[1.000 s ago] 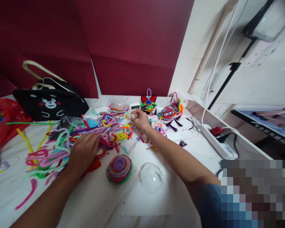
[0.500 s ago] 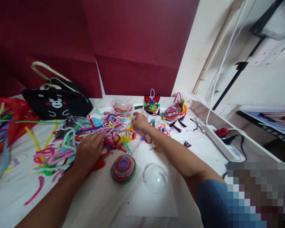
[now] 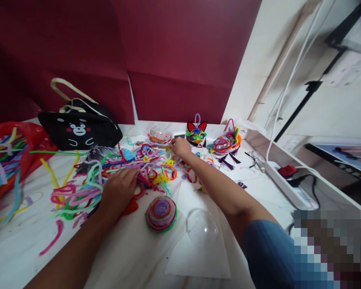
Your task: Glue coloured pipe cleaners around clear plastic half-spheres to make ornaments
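My left hand (image 3: 118, 192) lies over the right side of a pile of coloured pipe cleaners (image 3: 144, 158), palm down with its fingers stretched out. At the back, my right hand (image 3: 180, 147) is closed beside a clear dome wound with pipe cleaners (image 3: 160, 137) and in front of a small white digital clock (image 3: 178, 134). What its fingertips pinch, if anything, is too small to make out. Between my forearms sits a round coil of pipe cleaners (image 3: 161, 214), purple at the centre and green at the rim. A clear plastic dome (image 3: 202, 226) rests on white paper (image 3: 198, 263) to its right.
A colourful cat-eared mask ornament (image 3: 196, 135) and a tasselled fish-like ornament (image 3: 224, 144) stand at the back. On the left are a black bag (image 3: 78, 134) and a red plastic bag (image 3: 33, 148). Scissors (image 3: 255, 161) and a power strip (image 3: 285, 186) lie right.
My right hand has moved slightly farther back, to the edge of the wrapped dome and clock. My left hand stays on the pile. The whole view has shifted slightly.
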Tool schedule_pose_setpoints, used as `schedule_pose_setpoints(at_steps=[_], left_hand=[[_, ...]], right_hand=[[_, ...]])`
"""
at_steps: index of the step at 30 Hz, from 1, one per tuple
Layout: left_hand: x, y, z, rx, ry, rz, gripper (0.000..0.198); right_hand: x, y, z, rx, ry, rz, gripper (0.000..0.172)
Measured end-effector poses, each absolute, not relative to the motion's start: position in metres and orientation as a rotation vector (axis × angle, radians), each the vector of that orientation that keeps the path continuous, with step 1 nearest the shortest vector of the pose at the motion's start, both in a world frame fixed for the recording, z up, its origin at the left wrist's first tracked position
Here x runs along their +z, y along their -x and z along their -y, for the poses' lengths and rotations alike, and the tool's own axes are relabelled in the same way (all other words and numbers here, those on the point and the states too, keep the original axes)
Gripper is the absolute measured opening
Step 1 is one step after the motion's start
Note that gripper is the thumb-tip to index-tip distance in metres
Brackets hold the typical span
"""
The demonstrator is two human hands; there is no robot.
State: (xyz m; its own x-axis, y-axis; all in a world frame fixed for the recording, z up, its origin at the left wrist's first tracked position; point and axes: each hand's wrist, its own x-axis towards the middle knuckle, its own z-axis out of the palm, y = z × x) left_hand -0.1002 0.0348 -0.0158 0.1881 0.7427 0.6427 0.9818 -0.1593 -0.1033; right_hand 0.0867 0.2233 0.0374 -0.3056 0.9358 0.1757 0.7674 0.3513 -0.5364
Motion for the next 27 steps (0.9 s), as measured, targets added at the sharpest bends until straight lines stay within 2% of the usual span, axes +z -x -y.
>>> schedule_pose_setpoints(at_steps=[8,19,27], left_hand=[[-0.014,0.097,-0.035,-0.631,1.972,1.662,0.036],[-0.015,0.099,-0.034,-0.645,1.966,1.633,0.033],[-0.010,0.096,-0.033,-0.678,1.915,1.578,0.031]], right_hand=[[0.060,-0.111,-0.227,0.625,1.146,1.981,0.015],[0.083,-0.134,-0.205,1.252,0.705,1.518,0.019],[0.104,-0.167,-0.189,1.439,0.515,1.205,0.015]])
